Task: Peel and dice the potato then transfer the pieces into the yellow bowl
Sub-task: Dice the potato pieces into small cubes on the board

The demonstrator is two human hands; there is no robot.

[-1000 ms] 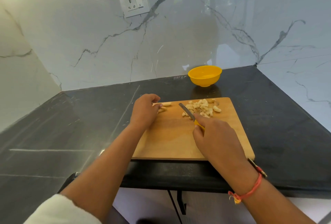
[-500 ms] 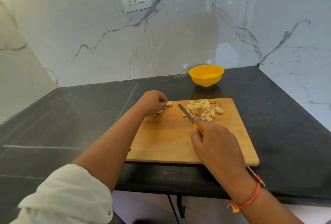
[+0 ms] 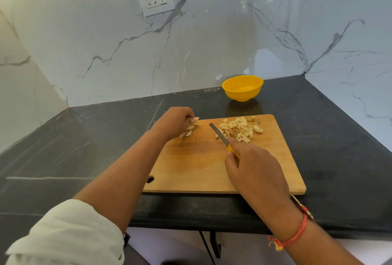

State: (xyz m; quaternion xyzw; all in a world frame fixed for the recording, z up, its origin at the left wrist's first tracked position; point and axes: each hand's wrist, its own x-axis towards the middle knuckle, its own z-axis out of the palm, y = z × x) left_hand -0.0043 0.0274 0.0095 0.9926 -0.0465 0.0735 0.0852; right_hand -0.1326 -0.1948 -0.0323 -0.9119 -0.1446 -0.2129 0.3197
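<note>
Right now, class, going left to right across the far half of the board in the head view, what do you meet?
Left hand → strips → knife → diced pile.

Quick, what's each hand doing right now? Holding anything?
Left hand: fingers curled on the potato strips, holding them.
Right hand: gripping the knife.

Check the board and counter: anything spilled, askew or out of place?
Nothing spilled or damaged. The pale diced potato pile lies wholly on the rectangular wooden cutting board; the round yellow bowl stands upright. Only the uncut potato strips under the left hand sit at the board's left edge.
</note>
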